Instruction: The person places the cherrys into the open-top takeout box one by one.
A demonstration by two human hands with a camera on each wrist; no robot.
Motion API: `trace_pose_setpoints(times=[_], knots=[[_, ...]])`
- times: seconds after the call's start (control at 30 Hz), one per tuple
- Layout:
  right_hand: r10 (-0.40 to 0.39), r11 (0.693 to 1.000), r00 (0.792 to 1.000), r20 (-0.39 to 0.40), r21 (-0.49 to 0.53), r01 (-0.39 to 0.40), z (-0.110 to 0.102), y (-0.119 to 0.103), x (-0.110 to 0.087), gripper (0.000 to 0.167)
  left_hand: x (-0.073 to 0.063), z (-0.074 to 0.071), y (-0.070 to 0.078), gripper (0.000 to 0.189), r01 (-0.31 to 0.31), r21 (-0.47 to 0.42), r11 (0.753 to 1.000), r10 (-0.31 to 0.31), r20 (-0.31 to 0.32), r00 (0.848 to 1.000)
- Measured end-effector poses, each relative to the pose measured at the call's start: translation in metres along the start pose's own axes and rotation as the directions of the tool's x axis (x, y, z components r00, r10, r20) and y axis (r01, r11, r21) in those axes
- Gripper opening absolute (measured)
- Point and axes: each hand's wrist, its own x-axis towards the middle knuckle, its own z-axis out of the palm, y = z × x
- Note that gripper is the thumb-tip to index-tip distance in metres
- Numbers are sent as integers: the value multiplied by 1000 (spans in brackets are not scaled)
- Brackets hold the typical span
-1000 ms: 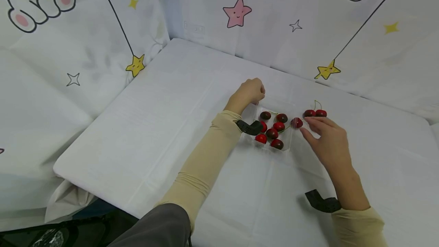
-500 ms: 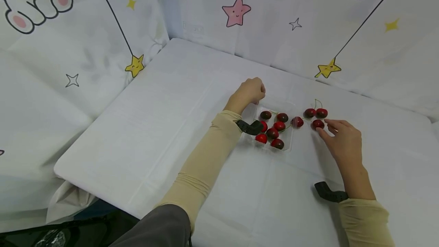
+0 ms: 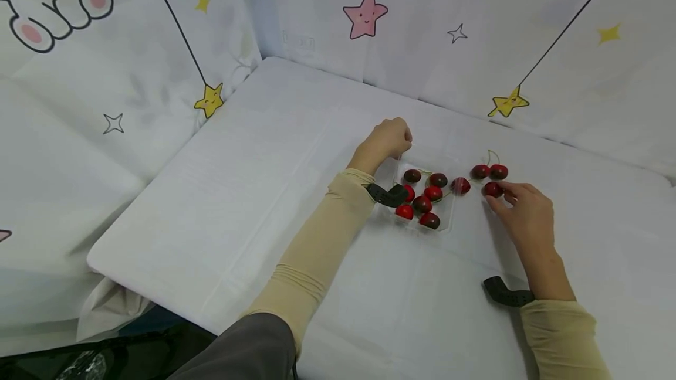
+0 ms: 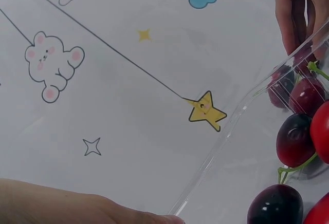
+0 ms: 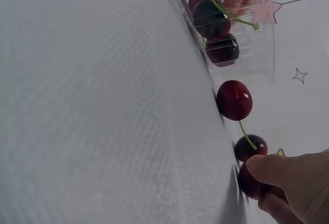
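A clear plastic box (image 3: pixel 449 216) holding several dark red cherries (image 3: pixel 422 204) stands on the white table. My left hand (image 3: pixel 388 139) is at the box's far left corner, fingers curled. In the left wrist view, a fingertip of that hand (image 4: pixel 103 211) meets the box rim (image 4: pixel 205 165). To the right of the box, my right hand (image 3: pixel 528 216) pinches a cherry (image 3: pixel 493 189) between thumb and fingers. The right wrist view shows this cherry (image 5: pixel 252 183) low, at the table surface. A single cherry (image 3: pixel 460 186) lies between the box and my right hand.
Two cherries joined at their stems (image 3: pixel 489 171) lie just beyond my right fingertips. White cloth printed with stars and animal paws (image 3: pixel 317 10) hangs along the table's back and left. The white table (image 3: pixel 237 192) extends left of the box.
My right hand has moved right, away from the box side, to a spot in front of the joined pair, where it now pinches a cherry. My left hand stays at the box corner.
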Motion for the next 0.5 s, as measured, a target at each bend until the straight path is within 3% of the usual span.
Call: trace_pose_setpoints(times=[0.5], knots=[[55, 998, 998, -28, 26, -54, 6, 3, 2, 39, 3, 2, 0, 27, -4, 12, 1000, 5, -5, 1000]])
